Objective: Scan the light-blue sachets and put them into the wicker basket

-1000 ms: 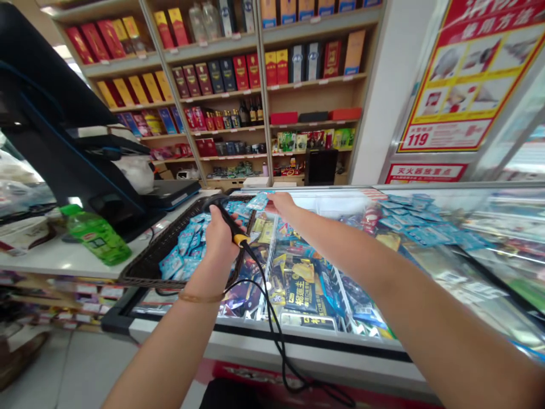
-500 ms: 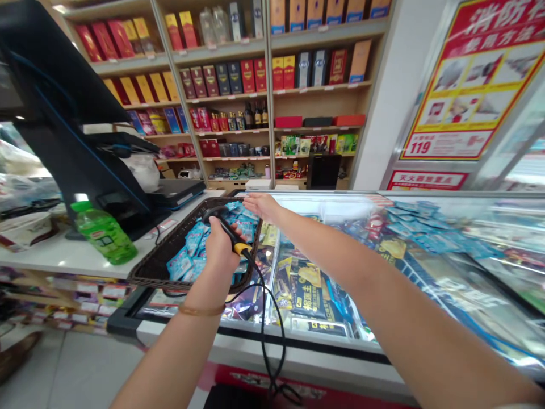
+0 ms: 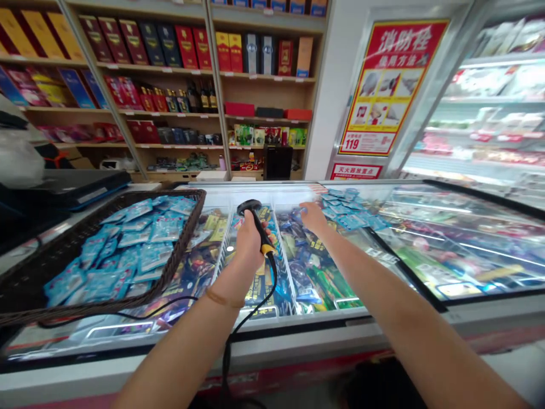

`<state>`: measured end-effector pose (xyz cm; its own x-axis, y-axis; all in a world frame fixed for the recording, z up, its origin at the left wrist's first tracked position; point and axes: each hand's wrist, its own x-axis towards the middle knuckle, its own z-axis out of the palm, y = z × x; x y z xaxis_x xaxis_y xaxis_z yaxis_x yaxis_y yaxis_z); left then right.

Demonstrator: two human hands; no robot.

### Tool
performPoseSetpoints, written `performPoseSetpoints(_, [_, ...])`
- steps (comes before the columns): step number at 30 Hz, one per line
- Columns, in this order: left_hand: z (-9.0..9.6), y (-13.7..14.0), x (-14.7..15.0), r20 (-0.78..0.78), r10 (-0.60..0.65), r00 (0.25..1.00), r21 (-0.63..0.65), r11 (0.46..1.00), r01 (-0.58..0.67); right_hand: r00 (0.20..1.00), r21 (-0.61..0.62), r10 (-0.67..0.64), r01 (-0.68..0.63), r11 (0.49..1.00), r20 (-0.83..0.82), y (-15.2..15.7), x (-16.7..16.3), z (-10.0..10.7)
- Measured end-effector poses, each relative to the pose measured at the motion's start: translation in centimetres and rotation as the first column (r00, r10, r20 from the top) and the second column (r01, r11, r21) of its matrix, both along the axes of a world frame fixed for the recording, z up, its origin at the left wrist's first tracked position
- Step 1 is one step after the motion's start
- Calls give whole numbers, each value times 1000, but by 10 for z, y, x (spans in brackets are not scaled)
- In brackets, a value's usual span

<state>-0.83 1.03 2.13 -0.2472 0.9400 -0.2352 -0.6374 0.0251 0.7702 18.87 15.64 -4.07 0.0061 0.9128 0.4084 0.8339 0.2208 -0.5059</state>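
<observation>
My left hand (image 3: 250, 236) is closed around the handle of a black barcode scanner (image 3: 257, 226), held above the glass top of a chest freezer. Its black cord hangs past the freezer's front edge. My right hand (image 3: 314, 218) is over the glass, just left of a loose pile of small blue packets (image 3: 351, 207). Its fingers are blurred but look apart, and a small blue spot shows at the fingertips. To the left, a dark brown woven basket (image 3: 187, 241) holds many similar blue packets (image 3: 149, 227).
Wire dividers and bagged goods (image 3: 323, 272) show through the freezer glass (image 3: 426, 255). At the left is a black countertop device (image 3: 97, 184). Shelves of boxes and bottles (image 3: 162, 113) stand behind, with a red and yellow poster (image 3: 392, 85) on the wall.
My view has swung right. My right hand has moved from beside the basket toward the loose packets. My left hand has carried the scanner from above the basket to over the freezer glass.
</observation>
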Motion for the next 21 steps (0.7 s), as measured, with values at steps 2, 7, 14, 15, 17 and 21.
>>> performPoseSetpoints(2, [-8, 2, 14, -35, -38, 999, 10, 999, 39, 983, -49, -134, 141, 989, 129, -5, 30, -8])
performPoseSetpoints(7, [-33, 1, 22, -149, -73, 986, 27, 997, 78, 941, -187, -198, 254, 949, 273, -16, 52, -25])
performPoseSetpoints(14, [-44, -7, 22, -227, -100, 969, -4, 995, 101, 911, -296, -124, 254, 921, 394, -30, 42, -8])
performPoseSetpoints(15, [-43, -8, 23, -235, -103, 967, -6, 994, 105, 909, -311, -110, 249, 917, 401, -34, 39, -4])
performPoseSetpoints(17, [-41, -11, 26, -255, -103, 961, 2, 994, 107, 916, -318, -74, 211, 924, 394, -43, 31, 4])
performPoseSetpoints(21, [-41, -12, 27, -290, -99, 952, 16, 994, 109, 944, -223, -62, 140, 965, 325, -52, 21, 10])
